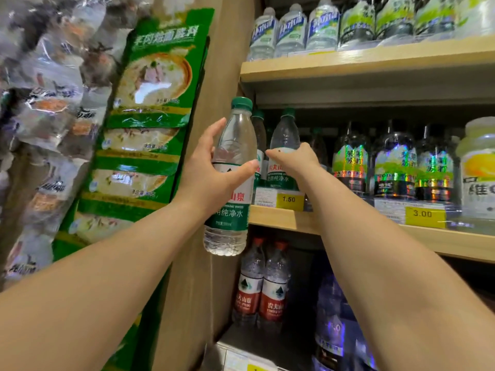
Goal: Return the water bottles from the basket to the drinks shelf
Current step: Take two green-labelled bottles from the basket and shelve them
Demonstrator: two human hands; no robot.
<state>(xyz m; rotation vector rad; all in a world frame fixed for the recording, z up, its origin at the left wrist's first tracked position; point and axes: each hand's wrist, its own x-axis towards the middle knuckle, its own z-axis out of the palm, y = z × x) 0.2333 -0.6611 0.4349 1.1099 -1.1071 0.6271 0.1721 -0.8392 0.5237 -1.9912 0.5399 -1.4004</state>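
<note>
My left hand [214, 167] grips a clear water bottle [233, 183] with a green cap and green label, held upright in the air just left of the middle drinks shelf [284, 218]. My right hand [294, 159] is wrapped around a second green-capped water bottle [285, 135] that stands at the left end of that shelf, above a yellow 1.50 price tag [289, 200]. Another green-capped bottle [259, 129] stands between the two, partly hidden. The basket is out of sight.
A wooden upright [214, 62] borders the shelf on the left, with green noodle packets [150, 111] hanging beside it. Dark shiny-labelled bottles [393, 167] fill the shelf to the right. Red-labelled water bottles [261, 287] stand on the shelf below, more bottles [292, 28] above.
</note>
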